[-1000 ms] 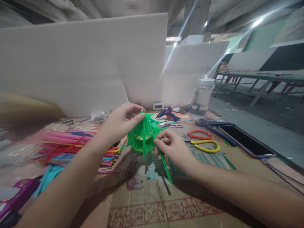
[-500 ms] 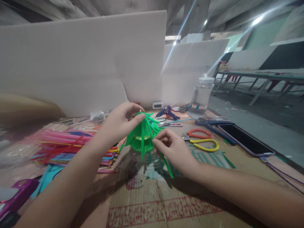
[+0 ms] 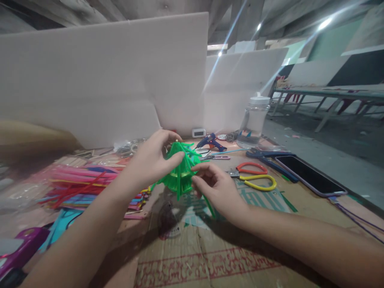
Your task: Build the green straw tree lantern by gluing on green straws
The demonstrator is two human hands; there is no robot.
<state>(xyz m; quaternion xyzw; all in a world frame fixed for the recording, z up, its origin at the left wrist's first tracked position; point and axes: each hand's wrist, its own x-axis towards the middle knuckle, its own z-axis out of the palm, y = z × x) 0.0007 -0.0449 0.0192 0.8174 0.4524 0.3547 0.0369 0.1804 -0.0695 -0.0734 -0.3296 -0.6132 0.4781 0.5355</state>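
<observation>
A green cone-shaped craft piece [image 3: 177,176], built of narrow fuzzy-looking strips, is held above the cardboard at the middle of the view. My left hand [image 3: 160,154] grips it near the top from the left, thumb across its front. A small pale tip pokes out at the peak. At its lower right, my right hand [image 3: 214,182] pinches a green strip [image 3: 210,206] whose end hangs below the fingers. More green strips stick out behind toward the right. My fingers hide part of the cone's right side.
Bundled colourful pipe cleaners [image 3: 81,182] lie at left, near a purple tool [image 3: 25,244]. Behind are a blue glue gun [image 3: 211,142] and a water bottle [image 3: 254,122]. Red-and-yellow-handled scissors [image 3: 259,182], blue-handled pliers [image 3: 270,158] and a phone [image 3: 310,176] are at right.
My left thumb has slid slightly down the front of the cone. The strip in my right hand has swung a little up and left. The cone remains held in about the same place.
</observation>
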